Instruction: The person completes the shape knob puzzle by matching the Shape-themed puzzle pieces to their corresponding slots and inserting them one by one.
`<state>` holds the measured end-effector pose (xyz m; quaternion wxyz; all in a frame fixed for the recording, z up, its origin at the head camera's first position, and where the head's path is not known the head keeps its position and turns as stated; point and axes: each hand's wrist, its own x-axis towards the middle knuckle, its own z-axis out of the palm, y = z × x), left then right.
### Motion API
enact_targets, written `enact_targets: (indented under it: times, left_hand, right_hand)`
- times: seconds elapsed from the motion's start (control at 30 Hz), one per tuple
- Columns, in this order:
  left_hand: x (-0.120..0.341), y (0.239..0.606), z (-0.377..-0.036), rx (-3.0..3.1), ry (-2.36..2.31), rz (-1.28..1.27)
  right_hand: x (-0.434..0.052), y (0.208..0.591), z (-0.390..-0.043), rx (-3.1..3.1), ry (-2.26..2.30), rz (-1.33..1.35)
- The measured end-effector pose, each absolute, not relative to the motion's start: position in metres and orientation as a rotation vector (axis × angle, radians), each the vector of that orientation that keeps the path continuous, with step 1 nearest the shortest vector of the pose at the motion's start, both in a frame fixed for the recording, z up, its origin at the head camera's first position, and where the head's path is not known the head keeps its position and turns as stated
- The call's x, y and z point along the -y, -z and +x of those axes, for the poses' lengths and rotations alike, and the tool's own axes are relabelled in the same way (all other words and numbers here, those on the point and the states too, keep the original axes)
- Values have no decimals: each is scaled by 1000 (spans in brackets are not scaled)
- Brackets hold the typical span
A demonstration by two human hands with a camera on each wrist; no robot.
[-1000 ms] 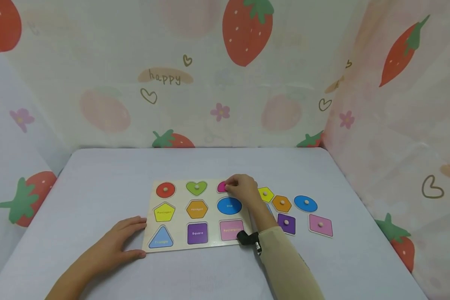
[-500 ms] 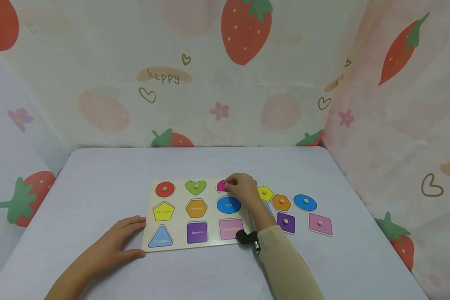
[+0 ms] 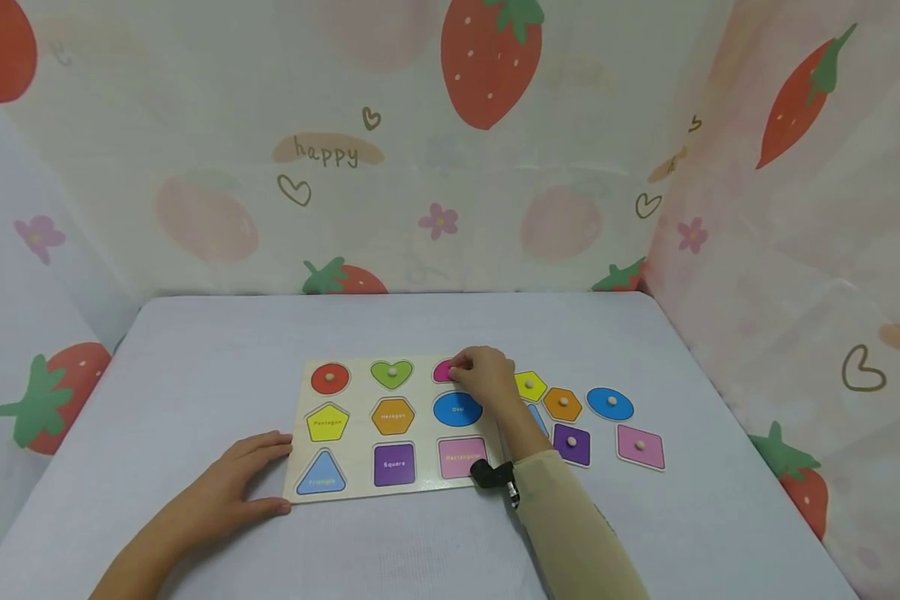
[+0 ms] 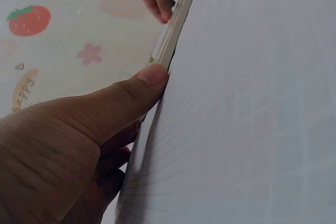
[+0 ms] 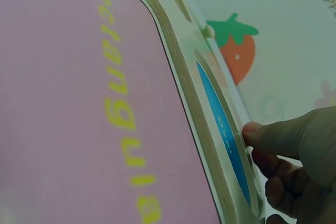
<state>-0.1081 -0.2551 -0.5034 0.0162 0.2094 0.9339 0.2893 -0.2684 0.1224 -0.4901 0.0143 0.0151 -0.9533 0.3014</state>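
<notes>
- Nothing has shifted to speak of since a second ago: both hands and every piece lie where they did.
- The right hand (image 3: pixel 487 379) sits over the far right corner of the puzzle board (image 3: pixel 360 429), fingers curled down onto the pink piece (image 3: pixel 442 372) there; whether they pinch its knob is hidden by the hand itself.
- The left hand (image 3: pixel 236 487) lies flat and relaxed on the grey table (image 3: pixel 217 350), thumb tip and fingertips touching the board's near left edge; in the left wrist view the thumb (image 4: pixel 152 77) presses against that edge.
- The board lies in the middle of the table, with a red circle (image 3: pixel 330 378) and green heart (image 3: pixel 392 374) seated in its far row.
- Loose pieces lie just right of the board: yellow pentagon (image 3: pixel 530 386), orange hexagon (image 3: pixel 563 404), blue oval (image 3: pixel 611 404), purple square (image 3: pixel 572 444), pink rectangle (image 3: pixel 640 447).
</notes>
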Motion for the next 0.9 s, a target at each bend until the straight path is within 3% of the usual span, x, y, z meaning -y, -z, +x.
enact_targets:
  times: [0.67, 0.9]
  left_hand:
    - [254, 504, -107, -2914, -908, 629]
    - [251, 498, -109, -2916, -836, 583]
  right_hand:
    - [-130, 467, -258, 3023, -976, 69]
    - [-155, 451, -254, 2969, -990, 249]
